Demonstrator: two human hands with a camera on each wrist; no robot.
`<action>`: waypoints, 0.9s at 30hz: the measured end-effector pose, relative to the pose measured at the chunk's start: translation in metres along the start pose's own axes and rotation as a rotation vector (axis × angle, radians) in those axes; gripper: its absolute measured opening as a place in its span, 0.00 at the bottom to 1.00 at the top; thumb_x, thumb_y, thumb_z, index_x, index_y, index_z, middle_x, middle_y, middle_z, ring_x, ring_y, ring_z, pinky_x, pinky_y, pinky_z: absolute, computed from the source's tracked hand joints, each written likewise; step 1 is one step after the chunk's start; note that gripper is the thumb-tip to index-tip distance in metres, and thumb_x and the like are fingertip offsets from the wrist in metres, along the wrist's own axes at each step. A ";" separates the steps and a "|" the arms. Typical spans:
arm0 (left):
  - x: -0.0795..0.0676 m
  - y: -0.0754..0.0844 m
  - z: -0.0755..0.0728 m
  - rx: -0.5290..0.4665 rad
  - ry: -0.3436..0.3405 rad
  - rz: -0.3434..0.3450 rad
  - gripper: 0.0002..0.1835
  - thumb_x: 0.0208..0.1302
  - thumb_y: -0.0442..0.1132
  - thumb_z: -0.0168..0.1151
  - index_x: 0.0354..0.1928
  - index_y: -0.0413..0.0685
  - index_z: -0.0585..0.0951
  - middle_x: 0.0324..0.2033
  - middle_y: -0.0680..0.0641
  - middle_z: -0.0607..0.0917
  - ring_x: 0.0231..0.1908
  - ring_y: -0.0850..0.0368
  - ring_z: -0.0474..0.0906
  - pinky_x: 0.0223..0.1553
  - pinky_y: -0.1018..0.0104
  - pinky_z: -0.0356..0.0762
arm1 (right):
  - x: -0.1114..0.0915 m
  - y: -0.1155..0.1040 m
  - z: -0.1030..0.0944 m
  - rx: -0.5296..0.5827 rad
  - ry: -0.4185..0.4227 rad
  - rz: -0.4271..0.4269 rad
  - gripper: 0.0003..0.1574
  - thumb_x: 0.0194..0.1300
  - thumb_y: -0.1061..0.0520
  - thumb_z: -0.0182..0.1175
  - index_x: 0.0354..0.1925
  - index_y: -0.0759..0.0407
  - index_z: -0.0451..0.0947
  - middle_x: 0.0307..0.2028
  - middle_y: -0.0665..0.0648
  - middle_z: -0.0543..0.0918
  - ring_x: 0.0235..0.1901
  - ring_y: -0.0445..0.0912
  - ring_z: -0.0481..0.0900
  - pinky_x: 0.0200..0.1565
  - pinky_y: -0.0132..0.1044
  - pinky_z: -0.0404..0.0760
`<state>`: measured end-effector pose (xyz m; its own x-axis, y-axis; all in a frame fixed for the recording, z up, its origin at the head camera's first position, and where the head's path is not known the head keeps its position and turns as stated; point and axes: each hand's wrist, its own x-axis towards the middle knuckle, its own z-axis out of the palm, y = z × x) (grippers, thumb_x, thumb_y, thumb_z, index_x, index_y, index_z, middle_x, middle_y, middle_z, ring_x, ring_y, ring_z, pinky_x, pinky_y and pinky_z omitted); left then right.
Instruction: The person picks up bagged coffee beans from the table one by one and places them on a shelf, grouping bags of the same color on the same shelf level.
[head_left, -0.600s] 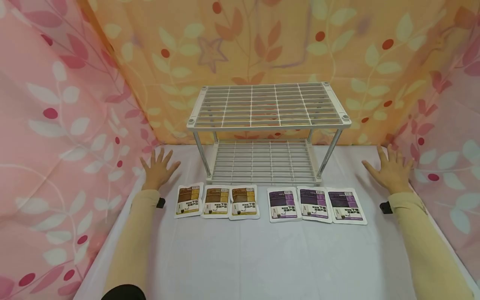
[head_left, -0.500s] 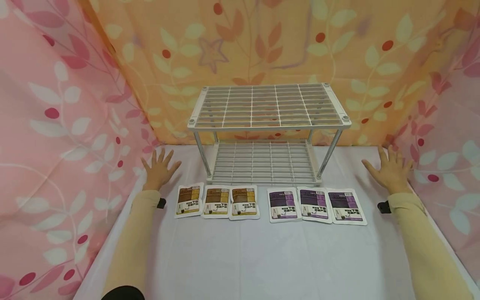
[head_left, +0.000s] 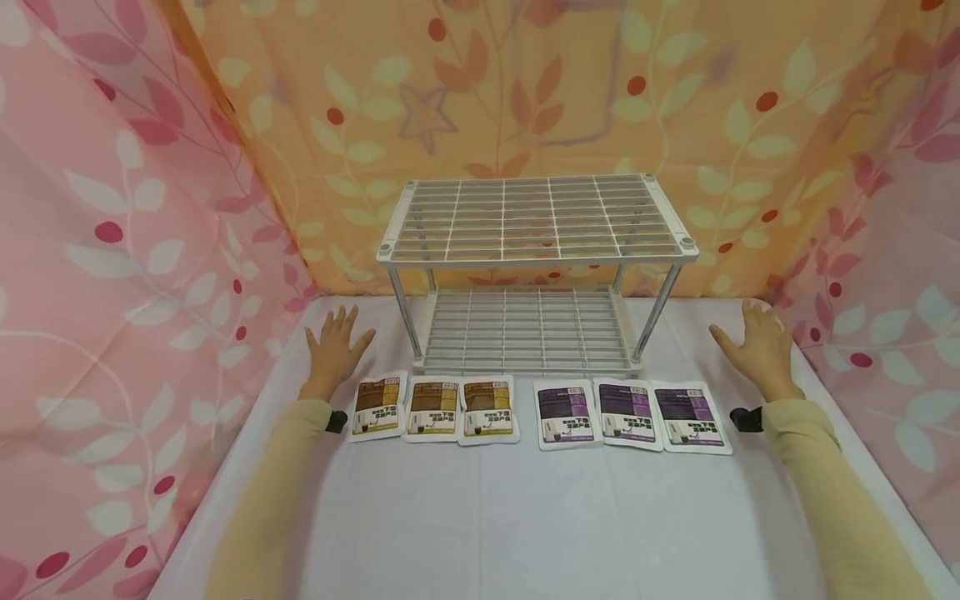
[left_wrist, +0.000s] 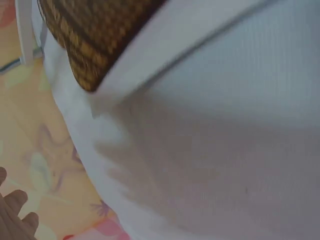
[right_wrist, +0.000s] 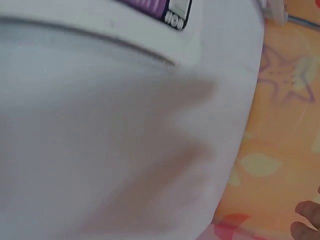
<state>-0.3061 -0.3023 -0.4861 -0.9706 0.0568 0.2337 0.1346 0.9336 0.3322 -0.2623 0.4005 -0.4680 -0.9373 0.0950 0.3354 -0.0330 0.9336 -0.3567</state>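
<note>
My left hand [head_left: 333, 354] is held over the table with its fingers spread, just left of a row of brown-and-gold pouches [head_left: 433, 408]. On the other side my right hand [head_left: 759, 350] also has its fingers extended, to the right of and beyond several purple pouches [head_left: 632, 414]. Neither hand holds anything. In the left wrist view the corner of a brown pouch [left_wrist: 100, 40] shows close by, with the fingertips [left_wrist: 17, 200] at the edge. A purple pouch [right_wrist: 155, 12] is partly visible in the right wrist view, and a hand shadow falls on the cloth.
Behind the pouches stands a white two-tier wire rack [head_left: 536, 218] with metal legs; its lower shelf [head_left: 525, 329] is on the table. A white cloth [head_left: 480, 517] covers the table. Floral curtains hang at the back [head_left: 495, 92], left [head_left: 82, 333] and right [head_left: 900, 333].
Both hands have moved inward, toward the pouches, the left one to the right and the right one to the left. The head view has tilted up slightly. The pouches and rack stay in place.
</note>
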 end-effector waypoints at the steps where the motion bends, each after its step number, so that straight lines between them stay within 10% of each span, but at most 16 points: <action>1: -0.002 0.002 0.002 -0.008 0.003 -0.003 0.39 0.67 0.63 0.41 0.72 0.49 0.52 0.71 0.38 0.51 0.71 0.40 0.38 0.61 0.30 0.26 | -0.001 -0.003 0.001 0.014 -0.001 0.000 0.50 0.64 0.38 0.49 0.67 0.73 0.48 0.64 0.77 0.56 0.65 0.69 0.48 0.61 0.69 0.42; 27: -0.045 0.056 0.013 -0.183 -0.009 -0.002 0.33 0.68 0.58 0.46 0.67 0.45 0.63 0.65 0.37 0.65 0.66 0.39 0.56 0.64 0.33 0.37 | -0.033 -0.073 0.020 0.250 0.066 -0.052 0.24 0.65 0.55 0.53 0.50 0.75 0.74 0.53 0.78 0.71 0.54 0.71 0.66 0.55 0.63 0.62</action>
<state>-0.2577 -0.2483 -0.4898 -0.9726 0.0593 0.2248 0.1661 0.8537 0.4936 -0.2359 0.3221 -0.4708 -0.9078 0.0794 0.4118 -0.1727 0.8241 -0.5394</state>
